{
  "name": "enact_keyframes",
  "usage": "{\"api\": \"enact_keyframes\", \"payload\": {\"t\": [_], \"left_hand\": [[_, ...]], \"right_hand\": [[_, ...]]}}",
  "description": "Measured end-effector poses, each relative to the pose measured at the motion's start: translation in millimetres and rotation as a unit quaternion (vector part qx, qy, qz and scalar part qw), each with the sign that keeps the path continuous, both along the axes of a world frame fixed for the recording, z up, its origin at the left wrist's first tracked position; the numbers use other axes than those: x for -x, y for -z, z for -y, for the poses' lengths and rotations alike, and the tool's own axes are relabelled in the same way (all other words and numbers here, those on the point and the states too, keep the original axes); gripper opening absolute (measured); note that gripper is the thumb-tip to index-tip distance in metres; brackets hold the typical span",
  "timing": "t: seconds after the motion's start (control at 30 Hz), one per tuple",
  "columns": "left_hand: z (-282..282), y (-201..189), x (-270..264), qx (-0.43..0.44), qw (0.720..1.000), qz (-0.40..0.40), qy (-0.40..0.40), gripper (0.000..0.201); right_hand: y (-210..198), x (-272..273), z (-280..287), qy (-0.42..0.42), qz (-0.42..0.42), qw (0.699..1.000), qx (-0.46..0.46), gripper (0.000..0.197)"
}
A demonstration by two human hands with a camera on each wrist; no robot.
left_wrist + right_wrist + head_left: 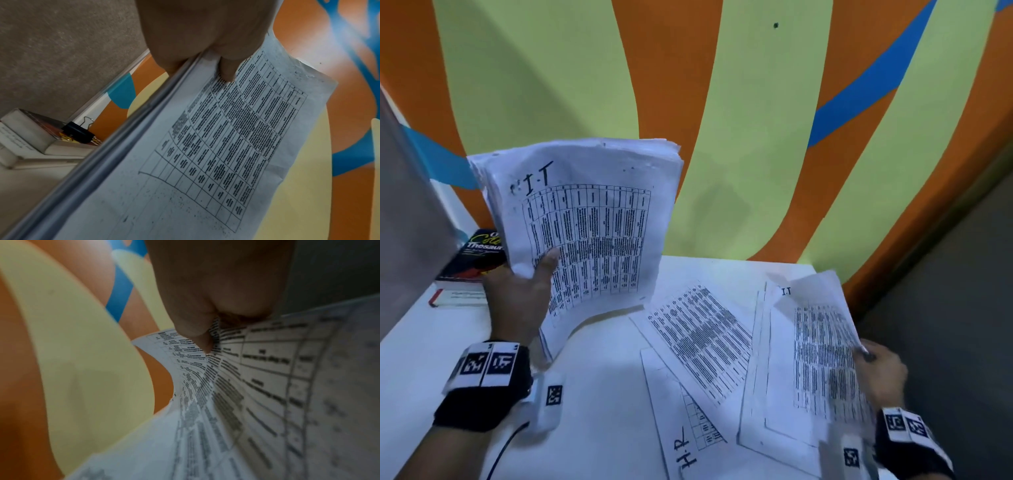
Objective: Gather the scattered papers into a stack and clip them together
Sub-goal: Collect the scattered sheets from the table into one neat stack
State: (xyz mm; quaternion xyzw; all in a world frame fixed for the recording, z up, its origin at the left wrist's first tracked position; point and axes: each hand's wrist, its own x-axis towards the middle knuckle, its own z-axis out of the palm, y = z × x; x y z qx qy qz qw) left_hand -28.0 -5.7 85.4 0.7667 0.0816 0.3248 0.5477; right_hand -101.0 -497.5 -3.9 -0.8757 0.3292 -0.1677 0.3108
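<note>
My left hand (524,291) grips a thick stack of printed papers (592,219) marked "I.T", held upright above the white table (599,394); the thumb presses on the top sheet (226,69). My right hand (876,370) pinches a single "I.T" sheet (822,342) at its right edge, lifted off the table; the same sheet (246,386) bends under the thumb in the right wrist view. Loose sheets (702,342) lie on the table between my hands, one marked "H.R" (685,455). A black binder clip (79,133) sits on top of a book at the far left.
A stack of books (472,267), the top one a thesaurus, lies at the table's back left beside a grey panel (410,222). An orange, yellow-green and blue painted wall (756,137) stands behind the table. A dark surface (945,308) borders the right side.
</note>
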Motion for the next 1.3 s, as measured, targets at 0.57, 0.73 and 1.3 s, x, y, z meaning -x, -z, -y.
{"api": "enact_keyframes", "payload": {"t": [0.57,0.73,1.3], "left_hand": [[64,-2,-14,-0.013,0.992,-0.047,0.119,0.054],[85,16,-19,0.061,0.972,-0.096,0.207,0.027],[77,22,-6,0.233,0.823,-0.302,0.422,0.050]], "right_hand": [[-74,16,5,-0.025,0.231,0.791,-0.566,0.030],[-72,-10,-30,-0.116,0.190,0.752,-0.621,0.037],[-10,-84,-142,-0.223,-0.051,0.769,-0.597,0.054]]}}
